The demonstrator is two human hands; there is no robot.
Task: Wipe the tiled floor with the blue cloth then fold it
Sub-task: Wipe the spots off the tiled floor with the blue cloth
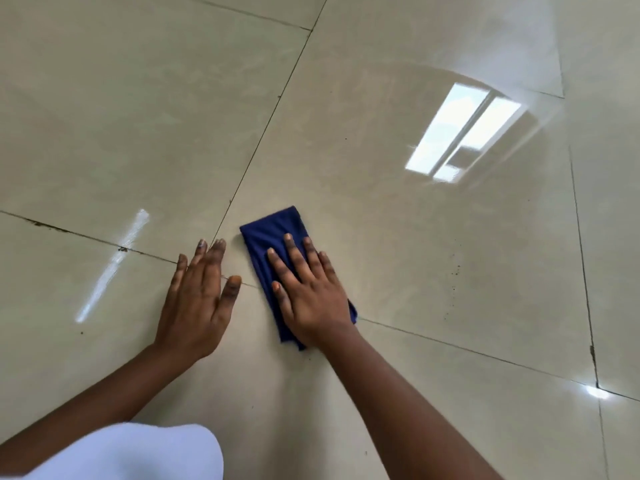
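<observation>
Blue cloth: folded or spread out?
Folded: the blue cloth lies as a narrow layered strip under the flat right hand.

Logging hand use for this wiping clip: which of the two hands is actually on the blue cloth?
The right hand, pressed flat on the blue cloth. The left hand rests beside it on bare tiled floor.

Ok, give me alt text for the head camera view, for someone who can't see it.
A person's right hand presses flat on a folded blue cloth on a glossy beige tiled floor, while the left hand rests open on the tiles beside it, off the cloth. A window reflection shines on the tiles at upper right.
</observation>
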